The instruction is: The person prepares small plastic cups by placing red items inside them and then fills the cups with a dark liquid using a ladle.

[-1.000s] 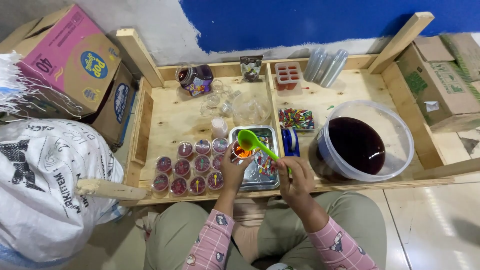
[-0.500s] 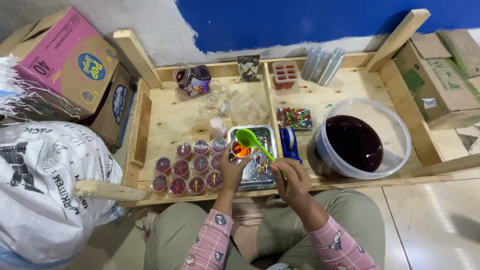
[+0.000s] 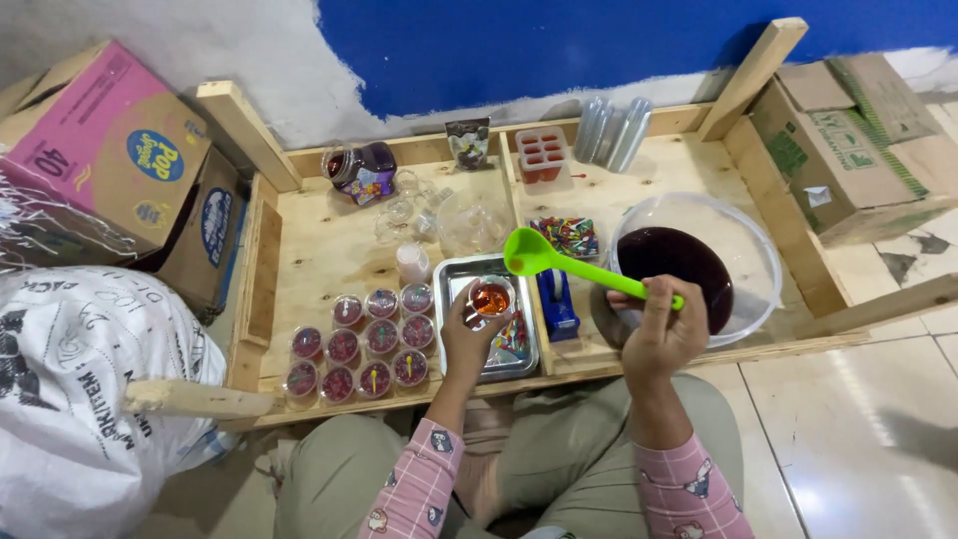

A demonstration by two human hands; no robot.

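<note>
My left hand (image 3: 469,337) grips a small clear cup (image 3: 491,298) of red liquid over a metal tray (image 3: 449,289). A green ladle (image 3: 544,260) is held by its handle in my right hand (image 3: 661,337), with its scoop lifted just right of the cup. To the right stands a large clear tub (image 3: 750,240) of dark red liquid. Several filled, lidded small cups (image 3: 361,344) sit in rows left of the tray.
A wooden tray table (image 3: 329,235) holds a jar of dark liquid (image 3: 361,170), empty cup stacks (image 3: 611,132), a box of colourful small items (image 3: 564,236) and a blue tape dispenser (image 3: 559,302). Cardboard boxes (image 3: 110,150) and a white sack (image 3: 90,389) lie left; more boxes (image 3: 848,140) right.
My right hand has drawn the ladle to the right, away from the cup and toward the tub. The left hand keeps the cup over the metal tray.
</note>
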